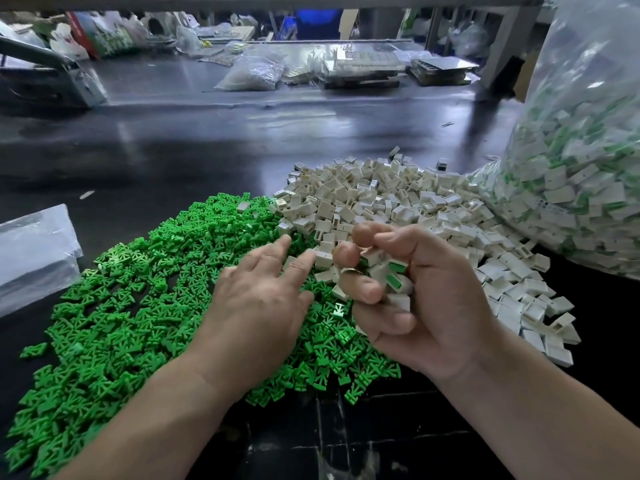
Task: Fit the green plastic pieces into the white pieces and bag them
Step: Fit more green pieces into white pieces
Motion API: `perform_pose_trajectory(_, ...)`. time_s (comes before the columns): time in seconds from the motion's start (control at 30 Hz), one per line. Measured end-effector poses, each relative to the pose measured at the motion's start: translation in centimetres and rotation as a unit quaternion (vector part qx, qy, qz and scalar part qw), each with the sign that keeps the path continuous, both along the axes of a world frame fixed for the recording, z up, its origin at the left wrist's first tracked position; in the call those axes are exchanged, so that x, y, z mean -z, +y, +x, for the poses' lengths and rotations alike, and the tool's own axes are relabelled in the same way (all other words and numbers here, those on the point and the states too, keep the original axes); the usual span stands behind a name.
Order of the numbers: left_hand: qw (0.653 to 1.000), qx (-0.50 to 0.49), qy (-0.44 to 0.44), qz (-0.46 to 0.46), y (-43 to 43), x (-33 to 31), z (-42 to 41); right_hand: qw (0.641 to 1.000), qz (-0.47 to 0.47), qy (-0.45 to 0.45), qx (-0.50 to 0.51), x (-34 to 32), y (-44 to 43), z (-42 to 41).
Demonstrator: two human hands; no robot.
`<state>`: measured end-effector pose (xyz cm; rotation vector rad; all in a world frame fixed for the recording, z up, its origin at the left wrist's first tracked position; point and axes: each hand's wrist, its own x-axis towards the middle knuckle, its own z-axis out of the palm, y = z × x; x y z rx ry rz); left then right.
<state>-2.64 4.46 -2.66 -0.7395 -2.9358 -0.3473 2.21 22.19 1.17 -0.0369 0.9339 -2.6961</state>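
A broad heap of green plastic pieces (131,292) covers the dark table on the left. To its right lies a heap of white pieces (391,199). My left hand (256,306) hovers over the seam between the two heaps, fingers straight and spread, fingertips touching a white piece. My right hand (408,296) is palm-up beside it, its fingers curled around several assembled white-and-green pieces (388,275). A large clear bag (575,161) of assembled pieces stands at the right edge.
A folded stack of clear plastic bags (34,254) lies at the left. The dark table (194,143) stretches away behind the heaps. Bags, trays and boxes (363,67) crowd its far side.
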Motion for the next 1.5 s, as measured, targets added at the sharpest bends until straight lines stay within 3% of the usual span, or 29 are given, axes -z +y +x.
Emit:
perform_pose_trajectory(0.27,0.995,0.024,0.086,0.054,-0.5,-0.5,-0.1,0.994,0.082,-0.067,0.008,0.5,-0.2,-0.3)
perform_pose_trajectory(0.57,0.977,0.008,0.066,0.203,-0.3,-1.1,0.1,0.989,0.136,-0.051,-0.006,0.7,-0.4,-0.2)
perform_pose_trajectory(0.7,0.929,-0.047,0.041,0.365,-1.0,-1.9,0.0,0.989,0.134,-0.053,-0.035,0.5,-0.6,-0.1)
perform_pose_trajectory(0.8,0.861,-0.068,-0.035,0.504,-1.0,-2.3,0.1,0.987,0.144,-0.06,-0.049,0.6,-0.8,0.0)
perform_pose_trajectory(0.87,0.831,-0.052,-0.071,0.55,-0.8,-2.5,0.4,0.984,0.158,-0.051,-0.06,0.6,-1.0,0.2)
perform_pose_trajectory(0.97,0.836,-0.008,-0.064,0.545,-0.1,-2.9,1.6,0.981,0.173,-0.04,-0.074,0.6,-1.2,0.4)
perform_pose_trajectory(1.07,0.891,0.015,0.026,0.453,0.4,-3.1,2.7,0.977,0.2,-0.04,-0.067,0.6,-1.3,0.5)
perform_pose_trajectory(1.2,0.916,0.047,0.104,0.385,0.9,-3.3,3.3,0.973,0.219,-0.04,-0.057,0.6,-1.3,0.6)
perform_pose_trajectory(1.3,0.909,0.062,0.108,0.398,1.0,-3.3,3.5,0.975,0.214,-0.026,-0.052,0.6,-1.2,0.5)
perform_pose_trajectory(1.43,0.857,0.069,0.011,0.511,0.9,-3.5,3.8,0.976,0.213,-0.011,-0.047,0.6,-0.9,0.4)
perform_pose_trajectory(1.5,0.856,0.063,0.004,0.514,0.7,-3.7,3.7,0.972,0.23,-0.007,-0.044,0.6,-0.9,0.4)
